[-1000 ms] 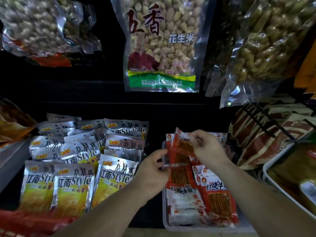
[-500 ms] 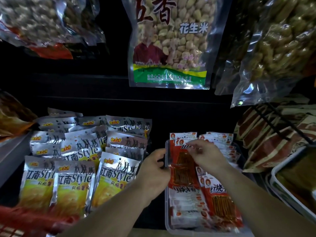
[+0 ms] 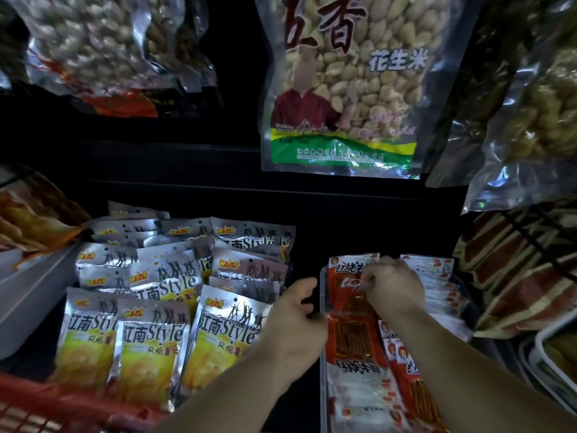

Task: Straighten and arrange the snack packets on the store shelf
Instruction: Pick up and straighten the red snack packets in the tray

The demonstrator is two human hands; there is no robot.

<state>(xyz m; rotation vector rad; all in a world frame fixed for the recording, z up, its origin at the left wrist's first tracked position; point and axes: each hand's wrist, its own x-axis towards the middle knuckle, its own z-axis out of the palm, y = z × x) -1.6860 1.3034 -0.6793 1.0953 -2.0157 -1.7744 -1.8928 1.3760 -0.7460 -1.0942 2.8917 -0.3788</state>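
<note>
Red and white snack packets (image 3: 352, 342) lie in rows inside a clear plastic tray (image 3: 322, 364) at the lower right of the shelf. My right hand (image 3: 393, 285) is curled over the far packets and pinches the top edge of one. My left hand (image 3: 296, 320) grips the left side of a red packet at the tray's left wall, thumb up. Left of the tray, silver and yellow chip packets (image 3: 150, 332) overlap in several rows.
A large peanut bag (image 3: 343, 89) hangs above the tray, with more clear nut bags (image 3: 103, 51) at upper left and upper right (image 3: 530, 104). Brown and red striped packets (image 3: 515, 276) fill a wire rack at right. A red basket (image 3: 37, 404) sits at bottom left.
The red packet held up a second ago has been laid down flat in the tray. My right hand moved toward the far packets; my left hand stayed at the tray's left wall.
</note>
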